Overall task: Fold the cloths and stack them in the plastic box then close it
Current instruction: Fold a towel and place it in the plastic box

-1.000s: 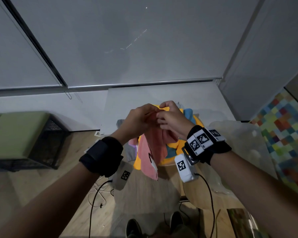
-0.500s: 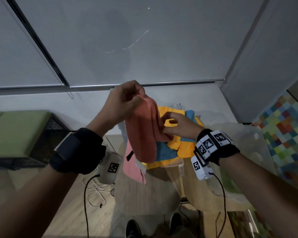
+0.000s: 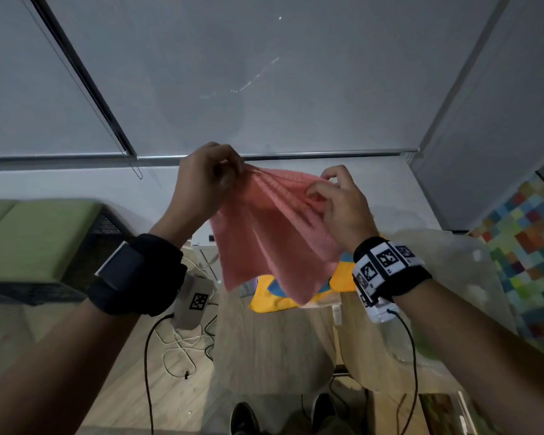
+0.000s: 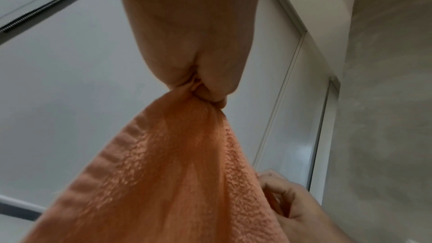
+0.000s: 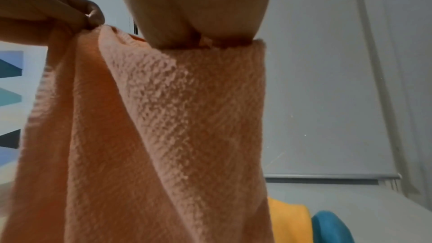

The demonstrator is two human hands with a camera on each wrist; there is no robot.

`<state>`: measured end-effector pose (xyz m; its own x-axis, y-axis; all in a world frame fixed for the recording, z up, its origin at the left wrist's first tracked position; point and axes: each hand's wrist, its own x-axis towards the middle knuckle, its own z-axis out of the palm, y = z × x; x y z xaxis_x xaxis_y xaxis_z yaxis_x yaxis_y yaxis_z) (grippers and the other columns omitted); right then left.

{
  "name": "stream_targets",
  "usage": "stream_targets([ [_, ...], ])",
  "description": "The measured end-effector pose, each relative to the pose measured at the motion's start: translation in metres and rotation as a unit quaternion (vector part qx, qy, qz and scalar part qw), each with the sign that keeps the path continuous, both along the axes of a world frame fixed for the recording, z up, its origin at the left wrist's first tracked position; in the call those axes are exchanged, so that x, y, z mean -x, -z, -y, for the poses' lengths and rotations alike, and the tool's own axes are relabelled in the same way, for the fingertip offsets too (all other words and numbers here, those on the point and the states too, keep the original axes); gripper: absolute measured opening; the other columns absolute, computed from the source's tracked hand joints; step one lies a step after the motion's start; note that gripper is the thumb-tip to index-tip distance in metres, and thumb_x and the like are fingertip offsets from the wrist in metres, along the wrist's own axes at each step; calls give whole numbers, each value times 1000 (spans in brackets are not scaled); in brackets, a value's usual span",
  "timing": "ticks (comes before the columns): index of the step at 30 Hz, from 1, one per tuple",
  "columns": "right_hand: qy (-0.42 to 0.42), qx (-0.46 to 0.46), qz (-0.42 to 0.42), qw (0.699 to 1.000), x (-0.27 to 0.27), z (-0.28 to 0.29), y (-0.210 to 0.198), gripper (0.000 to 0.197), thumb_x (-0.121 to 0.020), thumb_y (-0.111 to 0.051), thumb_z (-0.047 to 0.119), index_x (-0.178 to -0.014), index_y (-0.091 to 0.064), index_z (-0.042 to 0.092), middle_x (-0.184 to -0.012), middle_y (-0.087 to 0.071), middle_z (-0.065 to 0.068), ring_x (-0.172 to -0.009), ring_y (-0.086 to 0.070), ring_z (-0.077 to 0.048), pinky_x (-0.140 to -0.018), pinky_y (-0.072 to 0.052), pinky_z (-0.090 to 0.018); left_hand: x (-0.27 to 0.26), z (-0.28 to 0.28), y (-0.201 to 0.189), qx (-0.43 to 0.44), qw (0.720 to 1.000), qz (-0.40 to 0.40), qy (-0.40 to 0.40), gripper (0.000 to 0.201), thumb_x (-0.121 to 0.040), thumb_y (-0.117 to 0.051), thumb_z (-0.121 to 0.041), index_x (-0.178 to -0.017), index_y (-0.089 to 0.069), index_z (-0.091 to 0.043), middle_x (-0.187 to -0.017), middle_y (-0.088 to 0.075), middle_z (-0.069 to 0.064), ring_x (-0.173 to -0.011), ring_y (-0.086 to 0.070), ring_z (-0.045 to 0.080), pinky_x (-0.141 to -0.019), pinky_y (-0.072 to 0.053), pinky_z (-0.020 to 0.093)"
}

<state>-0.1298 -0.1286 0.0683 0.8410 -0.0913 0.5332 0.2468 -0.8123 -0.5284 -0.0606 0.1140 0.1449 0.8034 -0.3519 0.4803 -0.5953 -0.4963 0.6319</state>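
Note:
A pink terry cloth (image 3: 274, 233) hangs in the air in front of me, held by its top edge. My left hand (image 3: 230, 171) pinches the upper left corner, seen close in the left wrist view where the cloth (image 4: 168, 173) bunches at the fingertips. My right hand (image 3: 322, 191) pinches the upper right part of the edge; the cloth (image 5: 163, 117) drapes below it. Under the cloth lie yellow (image 3: 270, 296) and blue cloths (image 3: 275, 285) in a heap on the wooden table (image 3: 274, 350). The clear plastic box (image 3: 446, 277) stands at the right.
A green-topped black crate (image 3: 38, 246) stands at the left. Cables (image 3: 182, 350) lie on the floor beside the table. A colourful checked surface (image 3: 528, 246) lies at the far right. White walls and a blind rail are behind.
Both hands have risen and moved apart, spreading the pink cloth from a bunched strip into a wider hanging sheet. The right hand shifted from the cloth's side to its top edge.

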Motion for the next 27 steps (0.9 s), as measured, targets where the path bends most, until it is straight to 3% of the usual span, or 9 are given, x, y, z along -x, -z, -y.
stream_targets([
  [2,23,33,-65,997,-5,10,3,13,-88,-64,20,-96,-71,28,-113,-49,1,-91,-51,-21,-81,-42,-31,-3,-5,-1,-23,999,41,-21,32,-68,-49,4,-78,-70,-18,-88,-66,1,-73,-57,12,-65,-42,16],
  [3,46,111,-116,986,-7,15,4,12,-90,-65,25,-97,-72,31,-112,-48,3,-96,-48,-25,-84,-41,-36,-4,-7,-2,-25,998,52,-33,33,-68,-50,5,-79,-72,-16,-89,-65,1,-72,-56,11,-64,-39,12],
  [6,49,291,-249,923,-7,30,2,19,-90,-59,23,-94,-74,34,-111,-48,3,-103,-41,-28,-85,-33,-40,-10,-12,-1,-45,996,76,-32,34,-68,-50,8,-79,-73,-14,-89,-64,1,-72,-54,8,-65,-37,6],
  [9,-46,131,-332,933,-3,38,-15,23,-70,-50,25,-77,-70,35,-106,-54,5,-106,-45,-24,-91,-38,-38,-16,-22,9,-91,992,80,-27,33,-69,-48,10,-81,-71,-11,-88,-62,5,-73,-54,12,-66,-34,5],
  [13,-93,-134,-301,940,-4,42,-34,19,-67,-51,25,-71,-65,13,-88,-58,-3,-84,-54,-13,-79,-40,-30,-25,-37,24,-110,990,56,-65,33,-69,-45,9,-82,-67,-12,-83,-61,7,-72,-56,21,-62,-33,19],
  [15,-115,-180,-295,931,-1,46,-45,28,-70,-56,29,-73,-60,2,-78,-56,-10,-76,-51,-15,-74,-37,-33,-27,-43,28,-105,990,54,-79,33,-69,-46,9,-83,-67,-12,-82,-63,7,-74,-58,22,-64,-33,23],
  [21,-90,-222,-185,953,-4,54,-44,24,-77,-68,15,-74,-44,15,-74,-45,0,-71,-46,-13,-69,-42,-34,-19,-46,28,-78,993,58,-64,28,-74,-50,9,-89,-65,-10,-80,-61,-6,-76,-48,2,-67,-33,2],
  [24,-81,-133,-121,980,-1,52,-48,23,-70,-65,13,-65,-45,22,-79,-57,-3,-70,-54,-20,-66,-47,-37,-17,-45,27,-64,994,58,-71,27,-74,-51,10,-87,-62,-10,-79,-56,-10,-73,-44,0,-66,-32,1],
  [27,-133,-70,-108,983,6,45,-58,26,-62,-65,12,-54,-42,19,-99,-65,1,-79,-60,-13,-63,-41,-26,-23,-47,25,-66,993,55,-85,27,-73,-50,4,-87,-64,-14,-85,-58,-2,-73,-47,4,-65,-33,3],
])
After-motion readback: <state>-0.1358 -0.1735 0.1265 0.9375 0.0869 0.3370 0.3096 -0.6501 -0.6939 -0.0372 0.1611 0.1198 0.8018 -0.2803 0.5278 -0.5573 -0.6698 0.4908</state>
